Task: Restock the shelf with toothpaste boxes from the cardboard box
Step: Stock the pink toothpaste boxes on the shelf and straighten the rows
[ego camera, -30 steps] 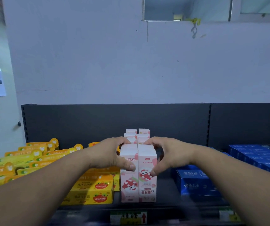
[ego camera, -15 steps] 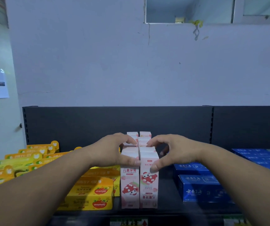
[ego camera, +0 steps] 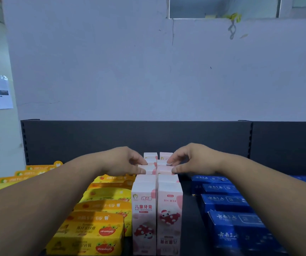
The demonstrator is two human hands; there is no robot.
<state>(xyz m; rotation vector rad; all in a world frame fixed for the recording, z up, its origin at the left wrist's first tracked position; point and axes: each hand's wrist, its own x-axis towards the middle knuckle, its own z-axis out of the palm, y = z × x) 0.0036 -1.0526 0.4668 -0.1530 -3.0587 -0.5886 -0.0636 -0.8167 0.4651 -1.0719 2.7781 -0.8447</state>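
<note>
The pink toothpaste boxes (ego camera: 156,209) stand upright on the shelf (ego camera: 191,218) in a double file, running from its front edge toward the back panel (ego camera: 93,137). Behind the front pair, the left hand (ego camera: 119,161) pinches the second left box (ego camera: 148,169), fingers curled over its top and thumb on its outer side. The right hand (ego camera: 194,159) mirrors this on the second right box (ego camera: 164,169). Squeezing from both sides probably keeps the two files tight and square, clear of the yellow strawberry boxes (ego camera: 93,235) on the left and the blue boxes (ego camera: 231,228) on the right. The cardboard box is out of view.
</note>
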